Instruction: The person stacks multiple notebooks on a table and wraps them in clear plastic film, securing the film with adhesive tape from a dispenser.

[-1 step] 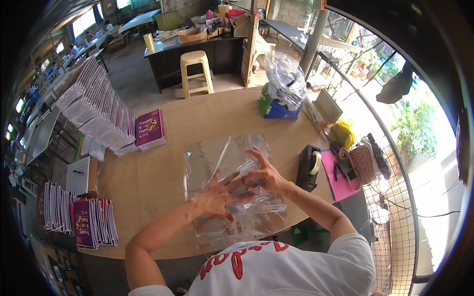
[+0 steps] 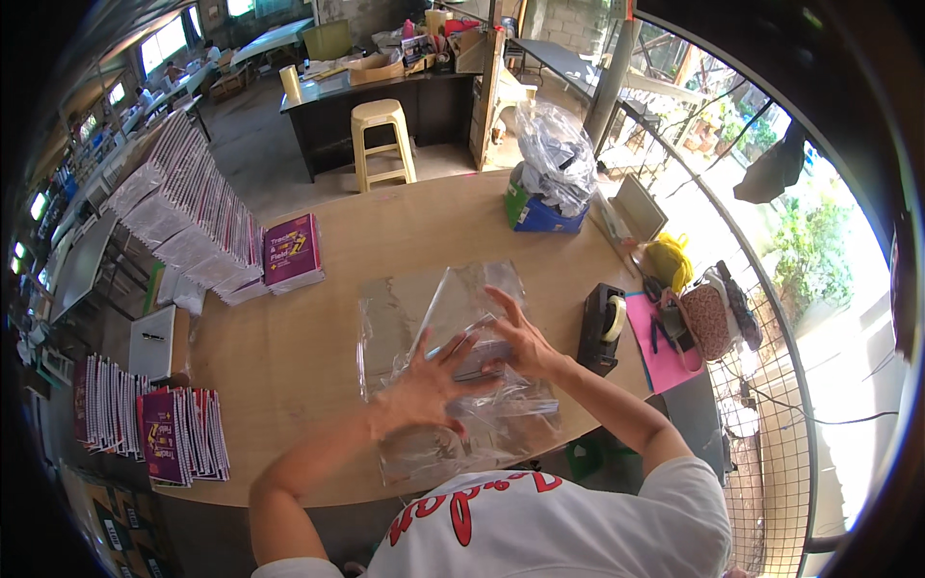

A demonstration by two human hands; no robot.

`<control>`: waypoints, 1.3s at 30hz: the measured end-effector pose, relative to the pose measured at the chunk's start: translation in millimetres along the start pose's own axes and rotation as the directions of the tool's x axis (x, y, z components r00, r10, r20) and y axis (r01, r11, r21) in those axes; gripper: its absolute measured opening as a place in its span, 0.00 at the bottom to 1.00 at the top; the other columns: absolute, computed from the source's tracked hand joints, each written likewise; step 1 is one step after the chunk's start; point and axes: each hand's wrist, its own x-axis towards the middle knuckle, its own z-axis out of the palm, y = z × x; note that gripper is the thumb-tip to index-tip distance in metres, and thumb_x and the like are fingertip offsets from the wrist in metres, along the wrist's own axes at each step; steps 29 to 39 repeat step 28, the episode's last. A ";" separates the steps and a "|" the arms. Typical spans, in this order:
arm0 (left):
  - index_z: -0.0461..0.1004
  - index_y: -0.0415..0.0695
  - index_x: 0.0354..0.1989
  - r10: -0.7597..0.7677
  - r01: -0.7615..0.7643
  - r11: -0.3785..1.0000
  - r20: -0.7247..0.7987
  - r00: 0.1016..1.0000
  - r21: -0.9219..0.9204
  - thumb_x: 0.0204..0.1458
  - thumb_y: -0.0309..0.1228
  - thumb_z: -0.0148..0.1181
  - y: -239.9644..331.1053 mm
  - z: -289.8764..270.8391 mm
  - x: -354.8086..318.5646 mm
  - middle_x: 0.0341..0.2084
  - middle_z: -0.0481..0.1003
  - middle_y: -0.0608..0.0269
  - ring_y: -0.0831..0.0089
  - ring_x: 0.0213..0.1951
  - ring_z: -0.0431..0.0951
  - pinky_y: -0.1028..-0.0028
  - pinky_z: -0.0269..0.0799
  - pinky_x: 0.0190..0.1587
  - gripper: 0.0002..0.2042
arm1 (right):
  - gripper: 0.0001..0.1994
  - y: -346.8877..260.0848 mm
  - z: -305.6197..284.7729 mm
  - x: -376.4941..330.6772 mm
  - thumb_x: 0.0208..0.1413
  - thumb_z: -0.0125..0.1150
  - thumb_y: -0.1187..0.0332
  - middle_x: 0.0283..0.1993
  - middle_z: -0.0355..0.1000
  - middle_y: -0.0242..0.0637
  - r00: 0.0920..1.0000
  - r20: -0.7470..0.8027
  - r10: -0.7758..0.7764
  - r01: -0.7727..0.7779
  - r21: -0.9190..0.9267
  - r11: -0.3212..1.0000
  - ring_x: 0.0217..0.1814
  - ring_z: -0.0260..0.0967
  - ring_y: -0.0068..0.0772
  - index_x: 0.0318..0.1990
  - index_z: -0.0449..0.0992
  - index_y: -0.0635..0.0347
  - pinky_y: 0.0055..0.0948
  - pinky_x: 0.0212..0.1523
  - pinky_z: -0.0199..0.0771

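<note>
Transparent plastic bags (image 2: 405,308) lie in a loose, wrinkled pile on the wooden table (image 2: 318,366) in front of me. My left hand (image 2: 424,385) rests on the pile with its fingers spread. Close beside it, my right hand (image 2: 522,345) touches the plastic, fingers apart and some of them bent. The fingertips of the two hands almost meet over a folded part of the film. Glare and overlapping layers hide where one bag ends and another begins.
Wrapped purple books (image 2: 292,250) stand beside a tall stack (image 2: 198,207) at the left; spiral notebooks (image 2: 183,435) sit nearer. A tape dispenser (image 2: 602,328), pink sheet (image 2: 665,361), yellow twine (image 2: 670,262) and plastic-filled box (image 2: 546,204) line the right. A stool (image 2: 380,116) stands beyond.
My left hand has shifted slightly over the plastic, and its forearm looks a little blurred. My right hand has moved only slightly. Everything else stays in place.
</note>
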 end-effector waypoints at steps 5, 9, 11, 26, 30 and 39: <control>0.61 0.62 0.69 -0.195 0.175 0.963 -0.082 0.977 -0.204 0.45 0.61 0.62 86.0 130.0 -34.6 0.74 0.38 0.42 0.49 0.75 0.40 0.27 0.36 0.64 0.41 | 0.68 4.7 -1.5 -1.2 0.30 0.82 0.50 0.69 0.55 0.53 0.959 0.063 0.276 -0.275 -0.028 0.961 0.72 0.54 0.56 0.76 0.35 0.47 0.49 0.68 0.61; 0.68 0.60 0.64 -0.122 0.112 0.989 -0.117 0.986 -0.093 0.50 0.64 0.56 62.2 126.1 -84.5 0.71 0.46 0.42 0.46 0.72 0.46 0.30 0.33 0.64 0.35 | 0.71 2.8 -5.8 5.0 0.29 0.81 0.48 0.67 0.57 0.55 0.914 0.146 0.379 -0.369 -0.095 0.925 0.69 0.59 0.55 0.76 0.31 0.47 0.48 0.67 0.62; 0.69 0.63 0.64 -0.311 0.180 0.926 -0.398 0.863 -0.333 0.52 0.69 0.47 54.2 67.3 -66.7 0.67 0.53 0.47 0.49 0.68 0.50 0.31 0.34 0.63 0.35 | 0.70 1.1 -7.5 5.6 0.30 0.81 0.48 0.66 0.58 0.55 0.902 0.175 0.394 -0.383 -0.094 0.919 0.69 0.59 0.56 0.76 0.31 0.48 0.48 0.66 0.63; 0.69 0.67 0.62 0.022 -0.137 0.924 -0.307 0.952 -0.357 0.48 0.75 0.40 -28.1 53.9 -6.3 0.70 0.56 0.69 0.51 0.72 0.49 0.29 0.46 0.65 0.38 | 0.09 90.5 -25.2 -107.7 0.61 0.63 0.65 0.32 0.76 0.37 0.226 -0.728 0.647 -0.520 0.472 0.712 0.31 0.72 0.24 0.41 0.78 0.61 0.27 0.33 0.73; 0.67 0.65 0.64 0.075 -0.175 0.932 -0.306 0.949 -0.316 0.47 0.76 0.40 -32.0 54.7 -3.7 0.71 0.55 0.68 0.50 0.72 0.48 0.30 0.46 0.65 0.40 | 0.10 85.4 -56.4 -149.9 0.61 0.63 0.64 0.28 0.75 0.34 0.073 -0.780 0.621 -0.679 0.417 0.604 0.27 0.71 0.23 0.38 0.77 0.64 0.26 0.31 0.72; 0.67 0.65 0.64 0.075 -0.175 0.932 -0.306 0.949 -0.316 0.47 0.76 0.40 -32.0 54.7 -3.7 0.71 0.55 0.68 0.50 0.72 0.48 0.30 0.46 0.65 0.40 | 0.10 85.4 -56.4 -149.9 0.61 0.63 0.64 0.28 0.75 0.34 0.073 -0.780 0.621 -0.679 0.417 0.604 0.27 0.71 0.23 0.38 0.77 0.64 0.26 0.31 0.72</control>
